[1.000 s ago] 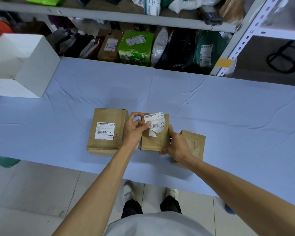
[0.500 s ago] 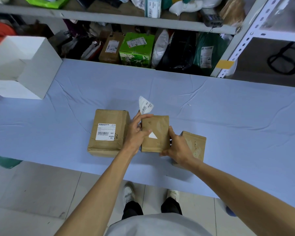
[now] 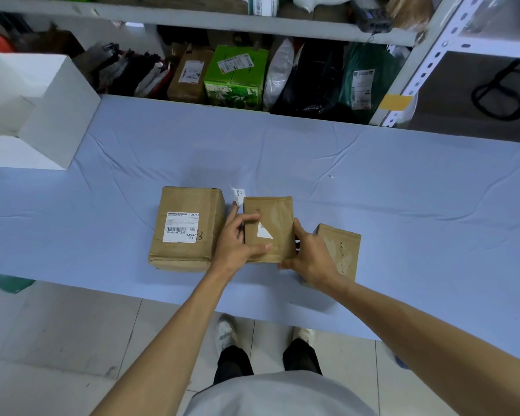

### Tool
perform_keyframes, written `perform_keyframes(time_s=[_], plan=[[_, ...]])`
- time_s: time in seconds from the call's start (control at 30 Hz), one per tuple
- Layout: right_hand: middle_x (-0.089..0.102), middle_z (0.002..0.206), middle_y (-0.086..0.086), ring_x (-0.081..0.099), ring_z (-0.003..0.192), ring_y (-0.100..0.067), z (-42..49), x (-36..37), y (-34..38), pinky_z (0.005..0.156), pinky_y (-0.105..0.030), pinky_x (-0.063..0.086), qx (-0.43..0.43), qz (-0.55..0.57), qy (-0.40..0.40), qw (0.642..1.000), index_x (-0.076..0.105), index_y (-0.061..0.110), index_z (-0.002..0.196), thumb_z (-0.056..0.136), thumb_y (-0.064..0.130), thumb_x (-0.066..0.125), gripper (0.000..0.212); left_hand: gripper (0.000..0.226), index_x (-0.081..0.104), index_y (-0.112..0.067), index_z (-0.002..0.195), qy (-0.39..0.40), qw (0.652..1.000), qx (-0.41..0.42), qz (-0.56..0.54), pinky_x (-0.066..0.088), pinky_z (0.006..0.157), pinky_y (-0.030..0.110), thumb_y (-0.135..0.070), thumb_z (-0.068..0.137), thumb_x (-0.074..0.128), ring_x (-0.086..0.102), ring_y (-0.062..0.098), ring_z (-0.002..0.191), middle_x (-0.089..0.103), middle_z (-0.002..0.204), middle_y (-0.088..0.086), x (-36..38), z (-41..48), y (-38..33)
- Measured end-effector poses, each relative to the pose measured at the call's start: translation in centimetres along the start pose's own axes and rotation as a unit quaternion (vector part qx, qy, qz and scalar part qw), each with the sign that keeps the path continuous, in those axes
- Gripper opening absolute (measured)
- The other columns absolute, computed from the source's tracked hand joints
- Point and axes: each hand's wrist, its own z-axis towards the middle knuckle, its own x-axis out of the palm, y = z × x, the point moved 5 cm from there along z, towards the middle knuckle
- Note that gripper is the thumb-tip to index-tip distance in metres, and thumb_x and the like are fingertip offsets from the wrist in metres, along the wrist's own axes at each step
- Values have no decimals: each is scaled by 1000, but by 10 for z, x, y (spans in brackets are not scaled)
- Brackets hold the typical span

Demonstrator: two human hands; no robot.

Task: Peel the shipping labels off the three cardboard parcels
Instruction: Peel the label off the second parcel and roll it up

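Three brown cardboard parcels stand in a row on the blue table [image 3: 403,205]. The left parcel [image 3: 189,259] carries a whole white shipping label [image 3: 182,227]. The middle parcel [image 3: 278,214] shows only a small white triangular label scrap [image 3: 264,232]. My left hand [image 3: 234,244] grips its left edge, thumb and forefinger across the front. A peeled label piece [image 3: 238,194] sticks up from that hand's fingertips. My right hand [image 3: 309,256] grips the middle parcel's right edge. The right parcel [image 3: 342,250] has a bare, scuffed front.
A white box [image 3: 42,115] sits at the table's left end. Behind the table a metal shelf [image 3: 192,16] holds a green carton [image 3: 236,76], bags and other parcels. The table's near edge runs just below the parcels, with tiled floor beneath.
The label came off the middle parcel in my left hand, leaving a triangular scrap. That hand then dropped back onto the parcel's left edge, with the label lower. My right hand stayed put.
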Motion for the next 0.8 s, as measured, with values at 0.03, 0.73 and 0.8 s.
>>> perform_keyframes(time_s=[0.03, 0.73, 0.8], plan=[[68, 106, -9, 64, 98, -27, 0, 0, 0, 83, -43, 54, 2, 0, 0, 1000, 31, 13, 143, 64, 11, 86, 96, 61, 66, -15, 107, 2, 1000, 2, 9, 46, 89, 11, 10, 55, 85, 43, -15, 124, 10, 159, -6, 0, 0, 1], [65, 109, -6, 64, 96, -23, 7, 6, 4, 83, -35, 54, 8, 25, -19, 999, 4, 19, 155, 67, 15, 85, 119, 79, 54, -27, 115, 43, 995, 5, 87, 46, 94, 15, -7, 49, 92, 46, 4, 130, 34, 152, -5, -7, 4, 4], [65, 107, -5, 63, 95, -23, 8, 7, 3, 78, -34, 55, 21, 31, -38, 999, 9, 17, 154, 71, 18, 82, 111, 75, 55, -29, 115, 49, 994, -2, 96, 47, 99, 26, -13, 52, 92, 36, -1, 136, 22, 156, -18, -9, 3, 6]])
